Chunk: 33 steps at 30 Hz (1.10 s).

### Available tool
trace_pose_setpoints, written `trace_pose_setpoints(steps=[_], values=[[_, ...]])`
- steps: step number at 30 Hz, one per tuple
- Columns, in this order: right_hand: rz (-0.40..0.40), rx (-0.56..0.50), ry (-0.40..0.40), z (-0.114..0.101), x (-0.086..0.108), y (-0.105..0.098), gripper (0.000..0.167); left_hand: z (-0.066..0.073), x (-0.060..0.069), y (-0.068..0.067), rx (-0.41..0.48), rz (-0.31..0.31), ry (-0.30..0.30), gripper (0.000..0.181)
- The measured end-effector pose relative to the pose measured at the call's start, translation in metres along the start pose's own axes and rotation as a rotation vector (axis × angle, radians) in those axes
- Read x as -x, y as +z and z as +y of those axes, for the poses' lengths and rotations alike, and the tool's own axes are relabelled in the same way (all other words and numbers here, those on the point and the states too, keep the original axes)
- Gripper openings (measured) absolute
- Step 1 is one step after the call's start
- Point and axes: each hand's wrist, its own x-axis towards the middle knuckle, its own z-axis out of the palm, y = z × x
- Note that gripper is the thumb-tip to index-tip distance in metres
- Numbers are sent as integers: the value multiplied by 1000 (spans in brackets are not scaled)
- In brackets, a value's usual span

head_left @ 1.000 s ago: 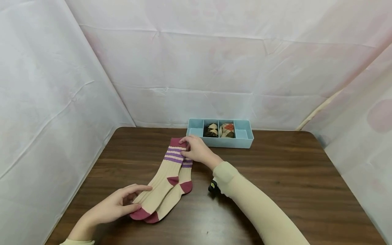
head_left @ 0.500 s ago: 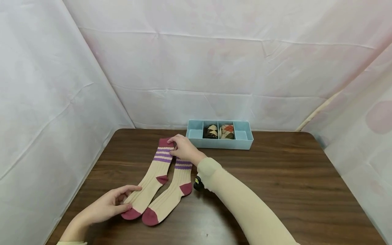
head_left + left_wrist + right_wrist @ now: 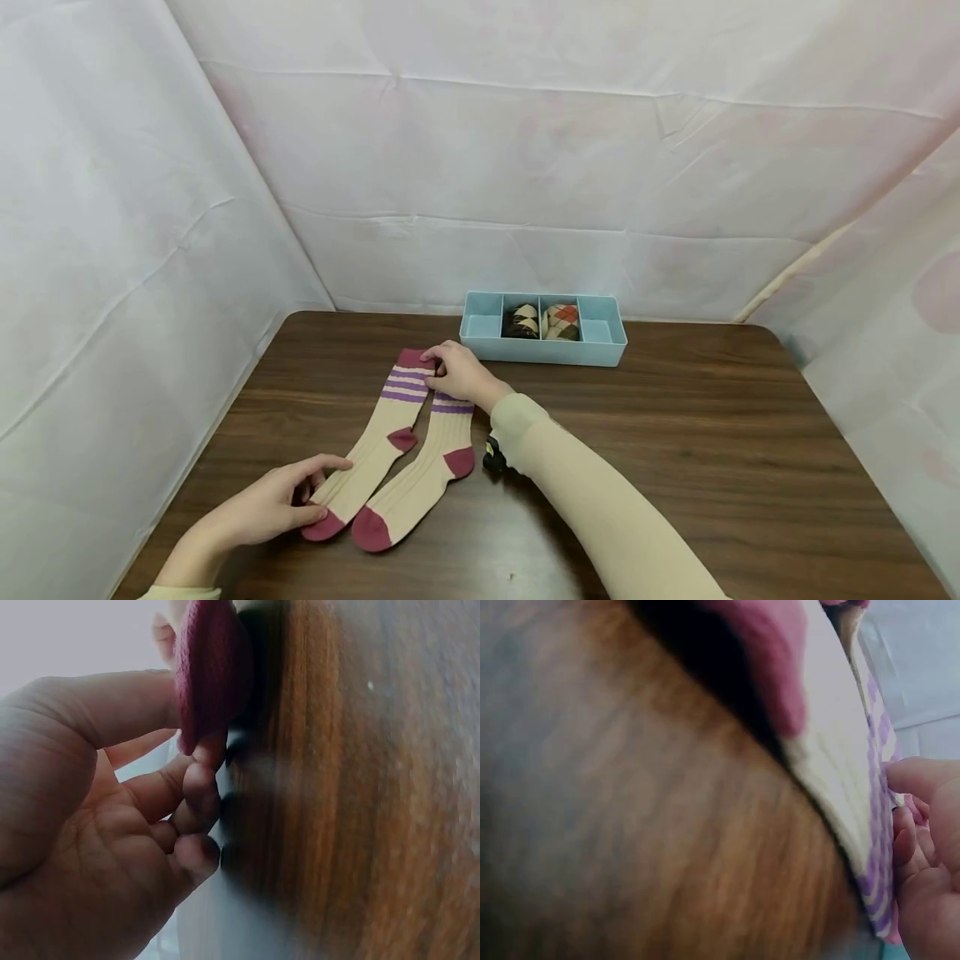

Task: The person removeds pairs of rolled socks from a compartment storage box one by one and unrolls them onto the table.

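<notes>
Two cream socks with burgundy toes, heels and cuffs and purple stripes lie side by side on the table. My left hand (image 3: 266, 504) pinches the toe end of the left sock (image 3: 371, 442); in the left wrist view the thumb lies on the burgundy toe (image 3: 214, 671), with fingers beneath it. At the cuff of that same sock, my right hand (image 3: 467, 375) pinches the edge between thumb and fingers. The right sock (image 3: 420, 487) lies flat beside it, its cuff hidden under my right hand. Its purple stripes (image 3: 881, 847) show close up in the right wrist view.
A light blue divided box (image 3: 540, 352) stands at the table's back edge, just beyond my right hand. Its two middle compartments hold a dark argyle sock roll (image 3: 521, 322) and a beige and red one (image 3: 561, 322). White cloth (image 3: 480, 167) hangs around the wooden table (image 3: 675, 433).
Both hands have carried the left sock leftward off the other one, so the two now lie side by side instead of overlapping. Over the last half second, they have barely moved.
</notes>
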Motion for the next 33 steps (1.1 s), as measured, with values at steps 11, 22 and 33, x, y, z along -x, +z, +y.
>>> trace_pose_setpoints(steps=[11, 22, 33], values=[[40, -79, 11, 8, 3, 3, 43, -4, 1, -2, -142, 77, 53, 59], [32, -102, 5, 9, 7, 5, 47, -5, -1, -1, -148, 67, 66, 58], [-15, -111, -105, 1, 27, -25, 45, 17, -34, -12, -103, 124, -10, 31]])
